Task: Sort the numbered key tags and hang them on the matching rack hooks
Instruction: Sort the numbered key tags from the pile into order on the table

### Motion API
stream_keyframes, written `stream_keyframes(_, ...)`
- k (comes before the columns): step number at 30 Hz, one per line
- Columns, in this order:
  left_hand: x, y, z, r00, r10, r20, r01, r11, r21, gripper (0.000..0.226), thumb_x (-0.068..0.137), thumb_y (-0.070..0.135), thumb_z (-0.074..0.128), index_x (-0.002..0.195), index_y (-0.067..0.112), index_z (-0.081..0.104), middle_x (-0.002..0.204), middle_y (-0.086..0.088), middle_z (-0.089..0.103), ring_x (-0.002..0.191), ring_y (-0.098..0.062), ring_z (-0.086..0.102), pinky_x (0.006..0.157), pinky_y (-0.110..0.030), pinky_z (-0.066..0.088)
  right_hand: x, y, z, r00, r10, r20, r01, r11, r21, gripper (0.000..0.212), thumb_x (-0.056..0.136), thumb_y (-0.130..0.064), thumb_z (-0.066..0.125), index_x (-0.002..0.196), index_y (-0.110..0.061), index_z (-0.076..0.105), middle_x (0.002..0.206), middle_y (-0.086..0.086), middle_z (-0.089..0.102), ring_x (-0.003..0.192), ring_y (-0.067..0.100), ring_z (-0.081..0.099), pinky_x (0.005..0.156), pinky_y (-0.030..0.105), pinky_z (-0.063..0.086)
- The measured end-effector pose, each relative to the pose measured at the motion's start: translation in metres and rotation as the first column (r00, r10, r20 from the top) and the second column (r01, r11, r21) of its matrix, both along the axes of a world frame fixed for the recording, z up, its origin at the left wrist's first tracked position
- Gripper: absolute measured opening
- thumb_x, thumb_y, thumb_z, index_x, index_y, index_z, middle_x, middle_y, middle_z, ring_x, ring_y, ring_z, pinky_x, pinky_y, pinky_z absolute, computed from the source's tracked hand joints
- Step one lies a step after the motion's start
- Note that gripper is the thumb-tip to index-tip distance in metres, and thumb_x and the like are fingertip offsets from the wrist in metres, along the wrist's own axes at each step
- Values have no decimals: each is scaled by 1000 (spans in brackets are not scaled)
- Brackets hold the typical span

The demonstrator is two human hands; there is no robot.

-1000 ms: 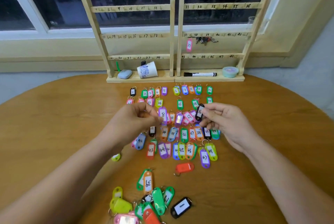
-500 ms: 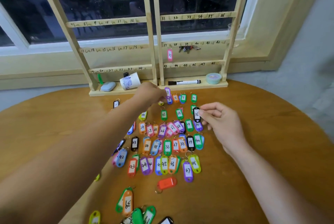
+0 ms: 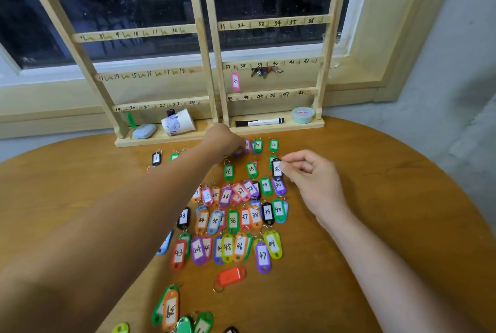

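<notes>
Nearest, at the table's near edge, a loose heap of key tags (image 3: 185, 324) runs out of the bottom of the view. An orange tag (image 3: 170, 308) lies over a green one at its far side. Just beyond, a blank red tag (image 3: 230, 275) lies by itself.

Then come the sorted rows (image 3: 228, 220): 43 to 48, 33 to 40 and 25 to 30. They are packed edge to edge and partly overlap, and thinner rows lie farther out. The round wooden table (image 3: 402, 212) shows bare wood from these rows to its curved right edge. On the left, the left forearm crosses the wood on a slant.

The right hand (image 3: 311, 179) is just right of the rows. Its thumb and forefinger pinch the upper right edge of a black tag marked 36 (image 3: 277, 169), held upright in front of a green tag, and its other fingers are curled in.

The left hand (image 3: 224, 142) is stretched out to the farthest row, knuckles up, its fingers bent down out of sight. A purple tag (image 3: 247, 144) shows right at its fingertips, beside green 9 (image 3: 257, 144) and green 10 (image 3: 273, 145). Whether the hand grips it cannot be told. Only a narrow strip of wood separates this row from the rack bases.

At the far edge stand the left rack (image 3: 134, 34) and the right rack (image 3: 268, 24), side by side. A pink tag 37 (image 3: 235, 81) hangs on hook 37, and a bunch of keys (image 3: 264, 71) hangs near hooks 39 and 40. On the base shelves lie a tipped paper cup (image 3: 177, 124), a black marker (image 3: 259, 122) and a pale green tub (image 3: 302, 114).
</notes>
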State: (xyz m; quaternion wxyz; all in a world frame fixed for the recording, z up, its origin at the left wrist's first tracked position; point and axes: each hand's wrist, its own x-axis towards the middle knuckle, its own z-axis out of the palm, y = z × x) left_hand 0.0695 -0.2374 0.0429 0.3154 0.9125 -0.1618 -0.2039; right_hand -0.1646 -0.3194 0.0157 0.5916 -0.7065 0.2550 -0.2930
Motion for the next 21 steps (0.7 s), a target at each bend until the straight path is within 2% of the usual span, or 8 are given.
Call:
stream_keyframes(5,-3,7,6,996,-60,68,58,998,23,19,85,24,79,79,7,74,81,-8,70,68,-20,60,51,-28,45,-1,-1,0,1000,-20,-12,20,1000,-1,10,95,-13,79,104,-13,77,87,-1,80,75,-1,73,59,13,51)
stream_keyframes(8,-10,22,14,993,-82,87,86,995,-42,27,93,30,78,88,3,78,83,-5,72,71,-19,59,56,-29,46,-1,0,0,1000,-16,-20,15,1000,-5,10,94,-11,79,103,-12,76,85,2,79,67,-2,70,53,12,48)
stream_keyframes(11,-20,48,19,987,-107,122,120,986,-112,22,94,30,78,89,9,79,86,-8,78,74,-17,62,60,-30,50,-1,1,-1,999,-14,-42,13,1000,-26,10,93,-11,81,101,-13,76,83,2,79,67,1,71,54,13,48)
stream_keyframes(15,-40,91,19,979,-153,137,172,975,-140,20,93,28,79,87,9,77,80,-8,78,65,-13,58,58,-28,47,1,2,-3,997,-12,-79,8,999,-51,11,92,-12,82,100,-15,76,83,1,79,70,7,73,56,15,50)
stream_keyframes(17,-51,113,19,975,-164,152,188,969,-159,17,93,26,77,85,11,76,74,-3,76,62,-11,58,59,-27,47,1,2,-4,996,-18,-87,13,998,-59,11,91,-13,83,99,-16,76,84,1,79,72,8,73,60,16,51)
stream_keyframes(19,-64,135,19,969,-184,162,210,964,-164,14,95,24,75,85,16,76,67,8,73,57,-2,60,59,-22,48,1,1,-4,995,-31,-90,25,998,-63,11,90,-13,84,98,-16,77,85,1,79,73,6,73,63,17,52)
stream_keyframes(21,-76,156,18,964,-210,165,239,955,-177,13,97,26,74,86,20,76,70,11,73,62,-2,66,64,-28,55,0,0,-3,994,-43,-103,36,997,-67,11,90,-14,85,99,-16,77,86,0,79,73,3,73,61,14,51)
